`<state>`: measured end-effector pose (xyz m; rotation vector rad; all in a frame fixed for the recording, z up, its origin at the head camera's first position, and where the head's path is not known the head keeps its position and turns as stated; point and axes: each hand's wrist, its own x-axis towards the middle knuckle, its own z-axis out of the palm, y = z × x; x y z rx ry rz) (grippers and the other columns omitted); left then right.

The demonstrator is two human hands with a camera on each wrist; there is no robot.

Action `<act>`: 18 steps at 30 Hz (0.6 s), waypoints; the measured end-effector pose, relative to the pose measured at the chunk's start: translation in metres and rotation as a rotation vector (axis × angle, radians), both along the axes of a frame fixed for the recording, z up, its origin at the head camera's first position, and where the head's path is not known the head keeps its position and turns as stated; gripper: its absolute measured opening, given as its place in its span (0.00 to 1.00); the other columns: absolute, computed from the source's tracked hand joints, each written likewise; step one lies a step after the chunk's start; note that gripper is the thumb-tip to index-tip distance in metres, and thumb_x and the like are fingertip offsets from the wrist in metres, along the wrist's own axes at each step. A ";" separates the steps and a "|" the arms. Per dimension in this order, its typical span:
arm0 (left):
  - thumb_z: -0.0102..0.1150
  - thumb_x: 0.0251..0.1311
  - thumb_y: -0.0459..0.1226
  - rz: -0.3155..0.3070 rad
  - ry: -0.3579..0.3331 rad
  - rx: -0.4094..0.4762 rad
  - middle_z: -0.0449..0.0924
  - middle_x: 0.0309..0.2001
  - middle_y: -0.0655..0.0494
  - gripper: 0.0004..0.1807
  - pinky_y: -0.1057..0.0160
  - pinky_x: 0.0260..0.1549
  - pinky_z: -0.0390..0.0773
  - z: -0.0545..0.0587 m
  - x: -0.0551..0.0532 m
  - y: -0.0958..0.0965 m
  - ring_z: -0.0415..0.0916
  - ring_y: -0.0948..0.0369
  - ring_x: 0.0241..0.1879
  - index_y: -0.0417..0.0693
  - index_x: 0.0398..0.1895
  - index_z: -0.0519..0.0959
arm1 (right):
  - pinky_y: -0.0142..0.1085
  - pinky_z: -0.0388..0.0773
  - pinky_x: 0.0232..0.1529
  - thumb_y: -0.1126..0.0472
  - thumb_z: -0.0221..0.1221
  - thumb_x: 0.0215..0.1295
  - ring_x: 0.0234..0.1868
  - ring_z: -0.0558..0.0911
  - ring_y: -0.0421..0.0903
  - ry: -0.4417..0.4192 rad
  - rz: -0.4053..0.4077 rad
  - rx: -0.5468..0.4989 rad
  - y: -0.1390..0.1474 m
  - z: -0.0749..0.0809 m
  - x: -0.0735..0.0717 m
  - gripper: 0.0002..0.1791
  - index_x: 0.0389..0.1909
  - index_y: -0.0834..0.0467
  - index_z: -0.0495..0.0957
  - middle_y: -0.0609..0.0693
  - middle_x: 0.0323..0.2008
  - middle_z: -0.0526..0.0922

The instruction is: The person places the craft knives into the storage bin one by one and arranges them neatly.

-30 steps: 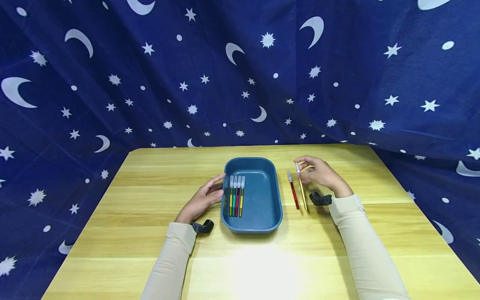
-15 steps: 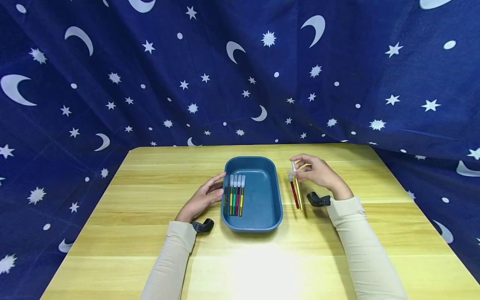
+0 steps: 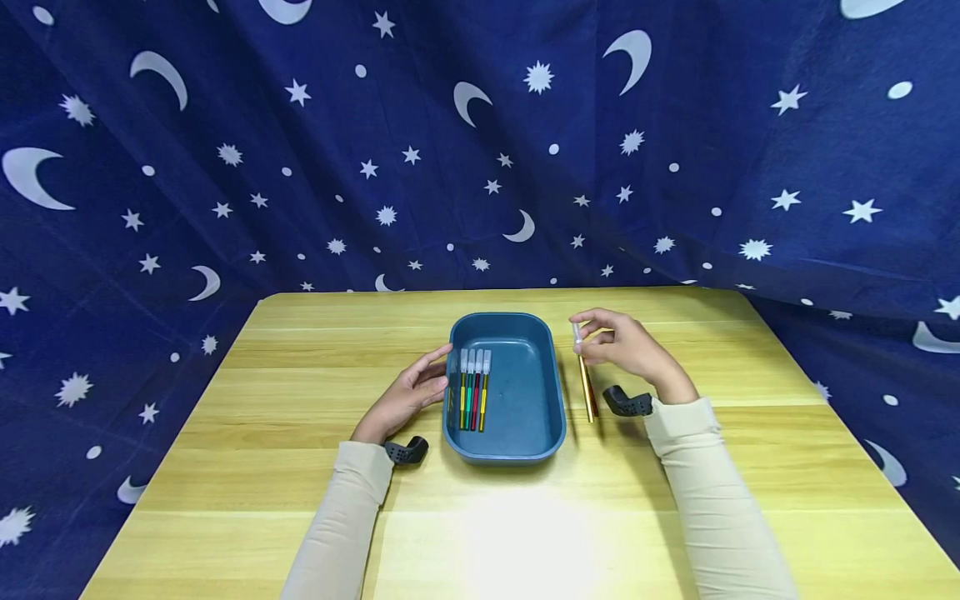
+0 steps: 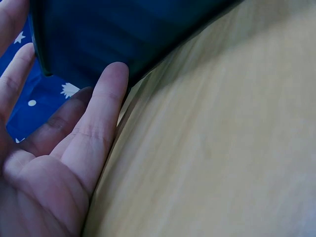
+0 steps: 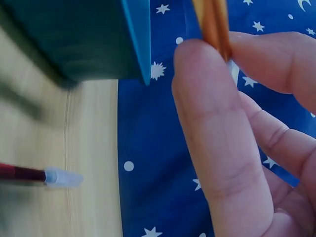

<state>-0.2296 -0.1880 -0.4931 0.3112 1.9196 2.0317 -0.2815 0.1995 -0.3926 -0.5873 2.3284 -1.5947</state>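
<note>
My right hand (image 3: 628,348) pinches a gold craft knife (image 3: 586,387) near its clear cap, between thumb and fingers. It is tilted, over the table just right of the blue tray (image 3: 528,457). Behind it a red craft knife (image 5: 22,173) with a translucent cap lies on the wood, mostly covered in the head view. Inside the tray, several capped craft knives (image 3: 474,392) in yellow, green and red lie side by side along the left wall. My left hand (image 3: 405,402) touches the tray's left side with nearly straight fingers; in the left wrist view a fingertip (image 4: 112,79) presses the outer wall.
Both hands are over a light wooden table (image 3: 315,358). A dark blue curtain (image 3: 420,100) with moons and stars hangs behind the table's far edge. Black wrist cameras, one on the left (image 3: 406,452) and one on the right (image 3: 627,402), sit under the wrists.
My right hand has carried the gold craft knife leftward, across the red one and closer to the tray. The left hand and the tray have stayed in place.
</note>
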 end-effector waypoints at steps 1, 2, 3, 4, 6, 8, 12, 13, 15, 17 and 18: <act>0.52 0.84 0.33 0.000 -0.001 -0.002 0.54 0.83 0.33 0.36 0.49 0.73 0.73 0.000 0.000 0.000 0.59 0.37 0.80 0.52 0.89 0.54 | 0.44 0.91 0.47 0.75 0.63 0.71 0.40 0.88 0.41 0.002 0.005 0.000 -0.001 0.001 0.001 0.26 0.68 0.77 0.71 0.67 0.48 0.80; 0.52 0.84 0.33 -0.001 -0.001 -0.003 0.54 0.83 0.32 0.36 0.49 0.73 0.73 0.000 0.000 0.000 0.59 0.37 0.80 0.51 0.89 0.54 | 0.45 0.91 0.47 0.75 0.63 0.71 0.41 0.88 0.42 0.000 0.007 0.000 -0.003 0.001 0.001 0.27 0.68 0.77 0.71 0.66 0.48 0.80; 0.53 0.84 0.34 0.000 -0.002 -0.004 0.54 0.83 0.33 0.36 0.49 0.73 0.73 0.000 0.000 0.000 0.59 0.38 0.80 0.52 0.89 0.54 | 0.46 0.91 0.47 0.75 0.63 0.71 0.41 0.88 0.42 -0.004 0.008 -0.001 -0.004 0.002 0.001 0.27 0.68 0.77 0.71 0.66 0.48 0.79; 0.53 0.84 0.34 0.000 -0.003 -0.006 0.54 0.83 0.33 0.36 0.49 0.73 0.73 0.000 0.000 0.000 0.59 0.38 0.80 0.52 0.89 0.54 | 0.45 0.91 0.47 0.75 0.63 0.71 0.40 0.88 0.42 -0.006 0.008 0.001 -0.006 0.003 0.002 0.27 0.68 0.77 0.71 0.65 0.48 0.79; 0.53 0.84 0.34 0.001 -0.005 -0.008 0.53 0.83 0.33 0.36 0.49 0.73 0.73 -0.001 -0.001 0.000 0.59 0.38 0.80 0.52 0.89 0.54 | 0.44 0.91 0.47 0.75 0.64 0.71 0.40 0.88 0.42 -0.010 0.011 0.000 -0.009 0.004 0.002 0.27 0.68 0.77 0.71 0.65 0.48 0.79; 0.53 0.84 0.34 0.001 -0.006 -0.011 0.53 0.83 0.33 0.36 0.49 0.73 0.73 -0.001 -0.001 -0.001 0.58 0.38 0.81 0.51 0.89 0.54 | 0.43 0.91 0.48 0.74 0.64 0.71 0.39 0.87 0.41 -0.020 0.014 -0.001 -0.013 0.004 0.002 0.27 0.69 0.77 0.71 0.65 0.48 0.79; 0.53 0.84 0.35 0.002 -0.008 -0.016 0.53 0.84 0.33 0.36 0.48 0.74 0.72 -0.002 -0.001 -0.001 0.58 0.38 0.81 0.52 0.89 0.54 | 0.41 0.90 0.47 0.74 0.63 0.71 0.38 0.86 0.39 -0.031 0.020 0.008 -0.020 0.006 0.001 0.27 0.69 0.76 0.71 0.65 0.49 0.79; 0.53 0.84 0.35 0.001 -0.007 -0.018 0.53 0.84 0.33 0.36 0.47 0.74 0.71 -0.002 -0.001 -0.001 0.58 0.38 0.81 0.52 0.89 0.54 | 0.41 0.90 0.47 0.74 0.63 0.72 0.38 0.86 0.39 -0.035 0.020 0.011 -0.022 0.006 0.000 0.27 0.69 0.76 0.71 0.65 0.48 0.79; 0.53 0.84 0.35 0.001 -0.009 -0.014 0.53 0.84 0.33 0.36 0.47 0.74 0.71 -0.002 -0.001 -0.001 0.58 0.38 0.81 0.52 0.89 0.54 | 0.42 0.91 0.46 0.74 0.63 0.71 0.38 0.86 0.39 -0.039 0.019 0.018 -0.025 0.006 -0.001 0.27 0.69 0.76 0.71 0.64 0.48 0.79; 0.53 0.84 0.35 0.001 -0.011 -0.010 0.54 0.84 0.34 0.36 0.47 0.74 0.71 -0.001 -0.001 -0.001 0.58 0.38 0.81 0.53 0.89 0.55 | 0.44 0.91 0.46 0.74 0.64 0.71 0.38 0.86 0.40 -0.045 0.020 0.018 -0.029 0.007 -0.002 0.27 0.68 0.77 0.71 0.64 0.48 0.79; 0.53 0.84 0.35 0.001 -0.012 -0.006 0.54 0.83 0.34 0.36 0.47 0.74 0.72 -0.001 -0.001 -0.001 0.59 0.39 0.80 0.53 0.89 0.55 | 0.44 0.91 0.46 0.74 0.64 0.71 0.38 0.86 0.40 -0.052 0.020 0.016 -0.030 0.007 -0.002 0.27 0.68 0.77 0.71 0.64 0.48 0.79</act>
